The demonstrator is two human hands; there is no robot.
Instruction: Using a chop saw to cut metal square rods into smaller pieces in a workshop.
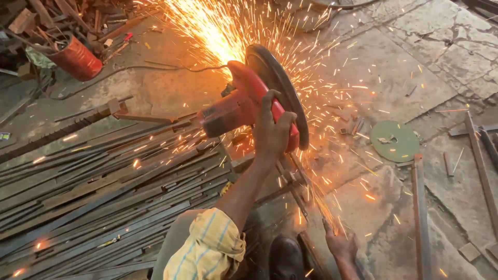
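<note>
Nearest the camera, a rolled yellow striped sleeve [207, 249] covers the upper part of the left arm, beside a dark shoe [285, 257] at the lower edge of the view. The left hand [271, 132] sits at the end of this arm, its fingers [266, 106] wrapped closed around the red handle of a chop saw [244, 103]. The saw's red motor housing lies just left of the hand; its dark curved blade guard [282, 88] rises just right of the hand. The saw stands near the centre of the view, over the right ends of the steel strips.

The right hand [340, 243] rests low on the floor at the lower centre, its fingers closed on the near end of a thin metal bar [303, 199] that runs up toward the saw; the exact grip cannot be told through the glare. Orange sparks [218, 31] fan up and away from the blade and scatter across the concrete floor [394, 67].

Left of the saw, a wide stack of long flat steel strips [104, 192] lies on the floor. A red cylindrical can [75, 57] stands tilted among scrap at the upper left. Right of the saw lies a green disc [395, 141], and just below it a long rusty angle bar [420, 218]. A dark cable [155, 67] trails across the floor behind the saw.
</note>
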